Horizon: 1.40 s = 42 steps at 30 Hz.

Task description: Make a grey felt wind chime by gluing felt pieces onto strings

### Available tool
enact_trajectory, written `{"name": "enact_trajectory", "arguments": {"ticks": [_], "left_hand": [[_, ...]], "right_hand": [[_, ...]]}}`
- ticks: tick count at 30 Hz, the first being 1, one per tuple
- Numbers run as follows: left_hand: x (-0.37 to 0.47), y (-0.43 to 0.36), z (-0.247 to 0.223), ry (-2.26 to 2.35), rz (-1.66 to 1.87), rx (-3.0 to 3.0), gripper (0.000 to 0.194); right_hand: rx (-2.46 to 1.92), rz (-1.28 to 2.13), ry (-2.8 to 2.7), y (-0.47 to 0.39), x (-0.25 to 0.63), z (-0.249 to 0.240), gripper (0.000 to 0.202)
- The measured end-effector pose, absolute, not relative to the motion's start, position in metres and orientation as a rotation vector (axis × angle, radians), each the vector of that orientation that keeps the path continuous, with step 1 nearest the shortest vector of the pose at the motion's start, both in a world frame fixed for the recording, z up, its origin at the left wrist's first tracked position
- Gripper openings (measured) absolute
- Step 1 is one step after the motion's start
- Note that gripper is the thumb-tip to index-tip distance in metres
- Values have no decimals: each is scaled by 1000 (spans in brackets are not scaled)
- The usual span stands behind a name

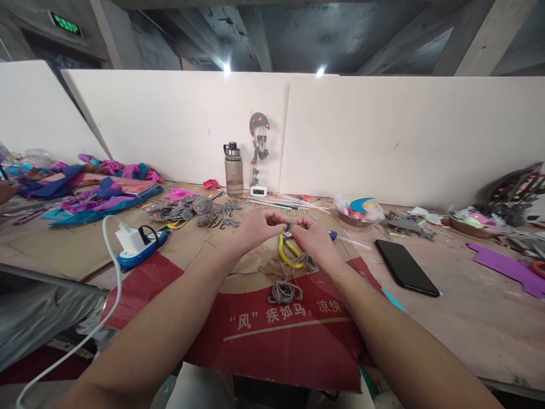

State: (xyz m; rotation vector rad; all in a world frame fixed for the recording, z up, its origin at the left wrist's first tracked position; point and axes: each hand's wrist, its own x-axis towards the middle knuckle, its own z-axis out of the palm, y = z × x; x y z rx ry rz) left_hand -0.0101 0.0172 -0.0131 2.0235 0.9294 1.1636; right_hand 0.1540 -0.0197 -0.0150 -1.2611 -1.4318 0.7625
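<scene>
Both hands meet over the cardboard sheet. My left hand [264, 228] and my right hand [310, 233] pinch a small grey piece [288, 225] between their fingertips; its exact shape is too small to tell. Just below them lie pliers with yellow handles [284, 254], partly covered by my right hand. Grey cord [293, 267] runs loosely beneath my right hand, and a coil of it [284, 292] rests on the red part of the cardboard [276, 341].
A bottle [234, 173] and small clock [258, 191] stand by the white partition. At left are a blue power strip [142, 250] with white cable, grey yarn balls [203, 205] and coloured felt [97, 193]. A phone [406, 267] and bowl [359, 218] lie right. Another person's hand [7, 191] shows far left.
</scene>
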Motion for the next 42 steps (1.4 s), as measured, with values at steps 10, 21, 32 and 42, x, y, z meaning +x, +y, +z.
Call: {"name": "enact_trajectory", "arguments": {"ticks": [10,21,32,42], "left_hand": [[-4,13,-12,801,1150,1743,20],[0,5,-9,939,1283,1777,13],[-1,-1,-3,1049,1328,2091,12],[0,0,-6,1093,1305,2091,12]], "right_hand": [[-1211,766,-1421,-16,155,-20,19],[-1217,604,-1501,-20,153,-20,22],[-1208,35,-1717,-33,153,-13,8],[-1180,12,-1695,-35,153,-10,9]]}}
